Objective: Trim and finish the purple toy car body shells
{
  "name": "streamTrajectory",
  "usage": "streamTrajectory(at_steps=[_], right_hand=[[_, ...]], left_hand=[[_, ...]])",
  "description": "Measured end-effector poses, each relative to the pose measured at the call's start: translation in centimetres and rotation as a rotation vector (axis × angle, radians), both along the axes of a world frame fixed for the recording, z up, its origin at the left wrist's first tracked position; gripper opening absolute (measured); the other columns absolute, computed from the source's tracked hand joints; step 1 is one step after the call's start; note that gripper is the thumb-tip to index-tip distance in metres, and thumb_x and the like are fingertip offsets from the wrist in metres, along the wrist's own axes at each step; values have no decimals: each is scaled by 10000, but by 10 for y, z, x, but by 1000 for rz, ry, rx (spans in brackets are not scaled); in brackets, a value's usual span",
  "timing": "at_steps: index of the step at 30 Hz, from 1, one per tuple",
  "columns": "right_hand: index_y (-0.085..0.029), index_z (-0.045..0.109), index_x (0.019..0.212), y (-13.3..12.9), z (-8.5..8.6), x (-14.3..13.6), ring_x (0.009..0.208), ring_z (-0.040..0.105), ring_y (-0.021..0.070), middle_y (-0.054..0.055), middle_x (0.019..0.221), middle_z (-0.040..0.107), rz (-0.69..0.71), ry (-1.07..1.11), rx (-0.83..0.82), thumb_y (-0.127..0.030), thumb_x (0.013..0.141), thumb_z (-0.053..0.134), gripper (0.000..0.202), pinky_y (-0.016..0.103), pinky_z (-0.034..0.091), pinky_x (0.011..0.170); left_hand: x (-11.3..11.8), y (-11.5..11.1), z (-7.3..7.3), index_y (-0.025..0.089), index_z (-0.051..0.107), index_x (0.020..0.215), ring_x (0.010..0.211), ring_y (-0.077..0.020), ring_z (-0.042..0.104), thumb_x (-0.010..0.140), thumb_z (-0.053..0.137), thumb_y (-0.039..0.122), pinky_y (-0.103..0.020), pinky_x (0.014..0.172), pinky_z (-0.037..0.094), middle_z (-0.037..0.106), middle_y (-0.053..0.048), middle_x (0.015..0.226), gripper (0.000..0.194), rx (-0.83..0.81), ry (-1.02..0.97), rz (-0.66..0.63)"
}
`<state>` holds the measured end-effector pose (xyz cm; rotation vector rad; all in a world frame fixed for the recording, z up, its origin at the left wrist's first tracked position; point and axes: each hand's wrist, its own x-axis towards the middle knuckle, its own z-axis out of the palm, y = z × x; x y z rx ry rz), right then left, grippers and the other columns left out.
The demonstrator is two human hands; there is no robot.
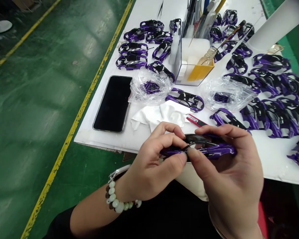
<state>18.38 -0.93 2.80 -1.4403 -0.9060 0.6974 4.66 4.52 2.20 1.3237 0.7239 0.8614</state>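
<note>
Both my hands hold one purple and black toy car body shell (218,149) just off the table's front edge. My left hand (159,162) pinches its left end between thumb and fingers. Wrapped around the right end, my right hand (231,166) presses its thumb at the shell's middle, close to the left thumb. Whether a small part sits between the thumbs is hidden. Behind the hands lie a white cloth (164,114), a red utility knife (196,120) and another car body shell (185,99).
On the white table (109,139) lie a black phone (113,103) and two plastic bags (139,89) of small purple parts. A clear box (196,63) holds tools and a small bottle. Several more shells (133,49) stand in rows left and right. A white post (276,26) rises at right.
</note>
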Motion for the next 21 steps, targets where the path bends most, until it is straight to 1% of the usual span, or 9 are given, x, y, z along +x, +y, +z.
streamTrajectory(at_steps=[2,4,6,9,13,17,21], right_hand=[[-257,578,1098,-1,-2,-1,1046,637,166,10,1071,627,30,8,53,-117,751,801,436,258,577,911],[-262,573,1132,-4,-5,0,1097,619,174,12,1102,616,78,25,112,-106,771,792,450,274,559,950],[-262,570,1166,-9,-7,1,1157,595,196,29,1158,611,114,36,154,-119,791,782,454,296,547,961],[-263,562,1225,-16,-8,5,1192,568,224,52,1247,590,154,59,184,-141,814,760,473,314,550,936],[-288,529,1305,-20,-8,10,1136,595,250,59,1313,549,267,59,215,-116,843,714,526,374,570,929],[-288,540,1300,-21,-9,15,1143,603,280,78,1297,569,293,46,260,-131,844,731,519,440,588,930],[-310,530,1323,-23,-10,19,1123,632,304,78,1283,588,350,1,281,-134,825,760,576,480,609,910]], left_hand=[[0,-1,1,191,677,851,958,-206,604,834,668,173,-344,837,570,568,-75,1070,27,66,28,13],[0,-2,3,188,657,842,846,-164,592,799,662,130,-294,719,569,549,-63,1049,73,153,51,29],[1,-4,5,186,637,827,802,-143,577,746,667,100,-285,721,572,528,-46,1016,122,273,64,60],[1,-7,9,185,623,812,833,-155,566,687,668,91,-305,784,578,508,-38,981,163,426,78,98],[0,-11,10,189,596,785,807,-156,547,650,649,84,-283,711,571,496,-35,936,178,508,93,136],[-3,-12,10,204,568,777,739,-144,530,629,659,107,-265,611,544,487,-24,902,199,564,99,151],[-5,-11,12,208,563,781,694,-131,516,613,652,109,-237,521,486,473,-19,880,213,594,111,146]])
